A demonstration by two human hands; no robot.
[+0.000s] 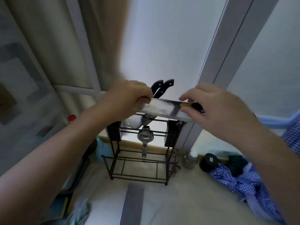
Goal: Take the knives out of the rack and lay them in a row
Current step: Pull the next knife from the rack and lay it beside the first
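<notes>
A black wire rack stands on the pale counter against the wall. Both hands hold a wide cleaver level above the rack's top. My left hand pinches the blade's far end. My right hand grips the end with the black handle. Behind the blade, two dark knife handles stick up out of the rack. A metal tool hangs from the rack's middle bar. A flat grey blade-like strip lies on the counter in front of the rack; it is too blurred to identify.
A blue checked cloth lies bunched at the right, with a dark round lid and a glass jar beside it. A blue bottle stands left of the rack. A red-capped item sits further left.
</notes>
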